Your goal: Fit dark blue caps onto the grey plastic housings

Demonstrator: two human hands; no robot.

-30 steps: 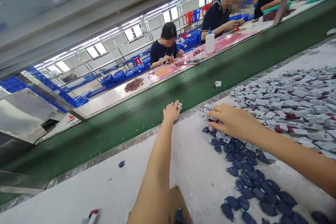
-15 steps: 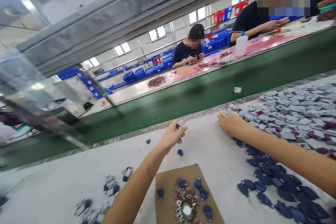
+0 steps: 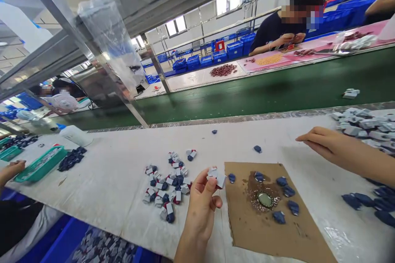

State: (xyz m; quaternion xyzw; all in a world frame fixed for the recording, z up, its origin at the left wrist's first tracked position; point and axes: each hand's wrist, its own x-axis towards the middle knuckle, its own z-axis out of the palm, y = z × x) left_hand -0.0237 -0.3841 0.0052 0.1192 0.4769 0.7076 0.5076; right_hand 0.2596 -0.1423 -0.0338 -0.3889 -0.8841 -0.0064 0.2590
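My left hand (image 3: 202,207) is raised over the white table (image 3: 101,181), its fingers pinched on a small grey-white part (image 3: 217,177). It hovers between a pile of assembled grey, blue and red parts (image 3: 168,185) and a brown cardboard sheet (image 3: 262,209). The cardboard carries a glue puddle (image 3: 264,199) ringed by several dark blue pieces (image 3: 285,193). My right hand (image 3: 321,141) reaches in from the right, fingers curled together, beside a heap of grey parts (image 3: 367,125). Whether it holds anything is hidden.
A green conveyor belt (image 3: 277,90) runs behind the table with one grey part (image 3: 351,93) on it. Across it a person (image 3: 284,28) works at a pink mat. A green tray (image 3: 41,164) and another person's hand (image 3: 10,170) are at left. Loose blue pieces (image 3: 370,203) lie at right.
My left hand has pulled back from the belt's edge toward me with the small part. The view swung left and down, showing the cardboard and the assembled pile. My right hand left the grey heap.
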